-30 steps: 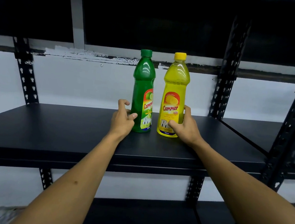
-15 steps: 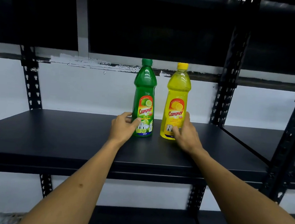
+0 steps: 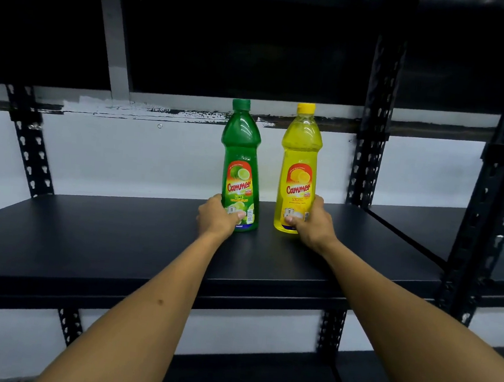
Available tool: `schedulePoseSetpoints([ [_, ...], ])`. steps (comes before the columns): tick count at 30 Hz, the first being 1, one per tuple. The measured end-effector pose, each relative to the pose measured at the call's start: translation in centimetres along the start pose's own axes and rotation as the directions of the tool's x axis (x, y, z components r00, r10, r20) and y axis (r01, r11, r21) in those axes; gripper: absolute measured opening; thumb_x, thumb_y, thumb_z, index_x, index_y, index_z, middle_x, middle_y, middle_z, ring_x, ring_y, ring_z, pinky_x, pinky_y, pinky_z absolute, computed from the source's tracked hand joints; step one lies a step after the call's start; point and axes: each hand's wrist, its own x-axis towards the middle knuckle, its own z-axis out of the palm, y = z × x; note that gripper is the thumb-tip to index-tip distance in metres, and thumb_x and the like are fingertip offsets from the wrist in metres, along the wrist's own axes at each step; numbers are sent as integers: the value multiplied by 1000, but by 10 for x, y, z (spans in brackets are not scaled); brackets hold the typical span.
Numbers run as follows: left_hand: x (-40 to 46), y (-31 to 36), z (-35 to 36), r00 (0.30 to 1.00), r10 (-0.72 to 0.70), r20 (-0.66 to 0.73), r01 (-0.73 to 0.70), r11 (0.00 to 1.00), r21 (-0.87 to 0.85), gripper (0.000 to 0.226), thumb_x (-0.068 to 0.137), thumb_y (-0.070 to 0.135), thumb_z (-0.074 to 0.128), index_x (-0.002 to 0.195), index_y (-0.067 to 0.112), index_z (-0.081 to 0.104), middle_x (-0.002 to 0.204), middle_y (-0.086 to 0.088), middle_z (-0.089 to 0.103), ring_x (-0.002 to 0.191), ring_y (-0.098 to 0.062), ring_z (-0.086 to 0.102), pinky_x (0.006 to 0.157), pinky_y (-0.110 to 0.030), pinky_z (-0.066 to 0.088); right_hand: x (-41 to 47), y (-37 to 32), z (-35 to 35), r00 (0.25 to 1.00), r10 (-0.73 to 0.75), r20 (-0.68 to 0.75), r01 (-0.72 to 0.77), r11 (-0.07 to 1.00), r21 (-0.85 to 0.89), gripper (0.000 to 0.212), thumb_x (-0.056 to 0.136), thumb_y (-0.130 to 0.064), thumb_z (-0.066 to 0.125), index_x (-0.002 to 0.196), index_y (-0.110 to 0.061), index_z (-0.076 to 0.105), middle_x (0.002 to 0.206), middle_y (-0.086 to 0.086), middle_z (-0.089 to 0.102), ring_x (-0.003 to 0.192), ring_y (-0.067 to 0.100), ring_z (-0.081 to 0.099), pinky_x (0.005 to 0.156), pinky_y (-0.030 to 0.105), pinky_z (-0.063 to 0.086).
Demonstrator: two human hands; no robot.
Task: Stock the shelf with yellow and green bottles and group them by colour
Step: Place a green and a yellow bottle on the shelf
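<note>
A green bottle point(image 3: 242, 159) with a lime label stands upright on the black shelf point(image 3: 118, 240), toward the back. A yellow bottle point(image 3: 299, 164) with a lemon label stands upright a short gap to its right. My left hand point(image 3: 216, 218) wraps the base of the green bottle from the left, thumb across the label. My right hand point(image 3: 313, 223) grips the base of the yellow bottle from the right. Both labels face me.
Black perforated uprights point(image 3: 371, 140) frame the shelving, with another point(image 3: 32, 147) at the left. A neighbouring shelf bay point(image 3: 424, 224) lies to the right and a lower shelf point(image 3: 243, 379) below. A white wall with a dark upper band is behind.
The two bottles stood almost touching; now there is a clear gap between them. Both labels have turned to face me. My hands went from resting beside the bases to gripping them.
</note>
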Motion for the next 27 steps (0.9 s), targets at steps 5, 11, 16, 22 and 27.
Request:
schedulePoseSetpoints([
  [5, -8, 19, 34, 995, 75, 62, -78, 996, 54, 46, 83, 29, 75, 122, 10, 58, 121, -11, 65, 109, -28, 63, 88, -38, 51, 16, 19, -26, 993, 61, -97, -66, 997, -43, 60, 84, -15, 75, 132, -7, 39, 126, 14, 54, 112, 31, 56, 93, 37, 48],
  [11, -9, 44, 81, 988, 109, 107, -121, 986, 118, 45, 89, 30, 69, 124, 8, 52, 124, -12, 61, 113, -30, 59, 86, -37, 47, 38, 49, -64, 971, 94, -219, -118, 988, -99, 58, 81, -18, 77, 129, -8, 46, 125, 16, 55, 113, 33, 56, 91, 36, 45],
  [16, 9, 48, 107, 983, 132, 128, -151, 976, 154, 44, 89, 35, 68, 122, 9, 52, 122, -12, 62, 111, -31, 60, 80, -34, 46, 60, 65, -71, 961, 138, -241, -167, 980, -107, 53, 86, -17, 73, 129, -6, 43, 129, 15, 57, 116, 33, 57, 91, 38, 47],
  [22, 27, 45, 121, 979, 162, 127, -183, 966, 181, 44, 89, 36, 68, 120, 8, 53, 119, -12, 63, 108, -30, 61, 78, -35, 47, 90, 72, -63, 966, 131, -222, -182, 956, -230, 55, 88, -25, 71, 127, -5, 38, 131, 19, 55, 118, 37, 55, 94, 44, 46],
  [27, 39, 43, 127, 975, 174, 136, -195, 967, 162, 46, 88, 37, 69, 121, 10, 54, 120, -10, 64, 107, -28, 62, 77, -35, 48, 111, 77, -61, 973, 132, -190, -177, 953, -244, 57, 88, -27, 71, 129, -6, 37, 131, 18, 54, 118, 37, 55, 97, 48, 47],
])
